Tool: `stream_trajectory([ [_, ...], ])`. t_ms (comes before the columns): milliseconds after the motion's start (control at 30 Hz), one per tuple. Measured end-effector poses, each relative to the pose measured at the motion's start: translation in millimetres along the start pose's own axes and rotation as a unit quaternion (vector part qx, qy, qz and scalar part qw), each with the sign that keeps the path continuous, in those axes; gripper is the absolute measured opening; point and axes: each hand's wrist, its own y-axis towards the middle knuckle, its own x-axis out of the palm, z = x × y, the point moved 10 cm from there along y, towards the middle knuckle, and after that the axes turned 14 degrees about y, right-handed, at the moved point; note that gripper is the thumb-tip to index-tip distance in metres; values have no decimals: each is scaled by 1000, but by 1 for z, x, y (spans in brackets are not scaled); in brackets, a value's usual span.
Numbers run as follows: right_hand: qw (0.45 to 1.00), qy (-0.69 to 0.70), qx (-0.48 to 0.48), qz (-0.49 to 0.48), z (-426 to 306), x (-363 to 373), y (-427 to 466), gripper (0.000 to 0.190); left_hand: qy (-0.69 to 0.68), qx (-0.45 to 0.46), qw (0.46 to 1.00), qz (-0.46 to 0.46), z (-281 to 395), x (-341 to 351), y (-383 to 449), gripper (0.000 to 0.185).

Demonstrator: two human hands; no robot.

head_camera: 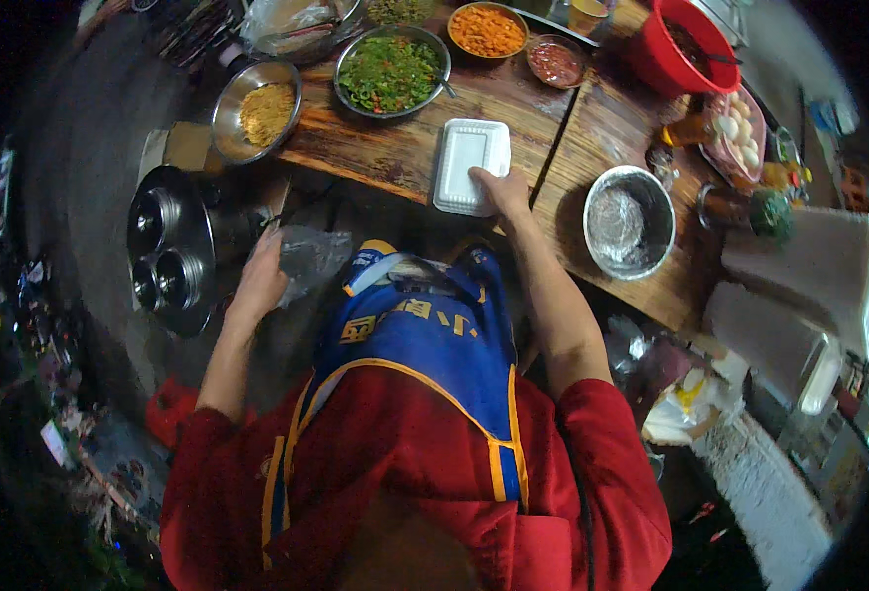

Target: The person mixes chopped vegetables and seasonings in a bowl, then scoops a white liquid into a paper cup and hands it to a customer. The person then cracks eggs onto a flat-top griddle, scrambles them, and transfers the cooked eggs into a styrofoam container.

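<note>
My right hand grips the near right corner of a closed white foam takeout box, thumb on its lid, at the front edge of the wooden table. Low at the left, my left hand holds a thin clear plastic bag that hangs to its right. Beyond the box stand a metal bowl of chopped green vegetables, a bowl of diced orange vegetable, probably carrot, and a small dish of red sauce.
A steel bowl with yellow crumbs stands at the table's left corner, above a black round-topped unit with lidded pots. To the right are an empty metal bowl, a red tub, a pink basket of eggs and bottles.
</note>
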Motion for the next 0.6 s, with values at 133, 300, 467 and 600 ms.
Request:
stream_trajectory([
  [133,997,54,1,-50,5,-2,6,51,-76,45,995,41,81,-48,37,63],
  [300,981,192,-24,-22,-79,-88,-51,60,-347,88,930,80,165,-113,56,64],
  [467,965,180,-166,97,-206,-212,-166,65,-484,72,871,46,209,-78,99,73],
  [600,975,191,-109,11,-212,-155,-227,62,-493,103,860,87,234,-38,125,77],
])
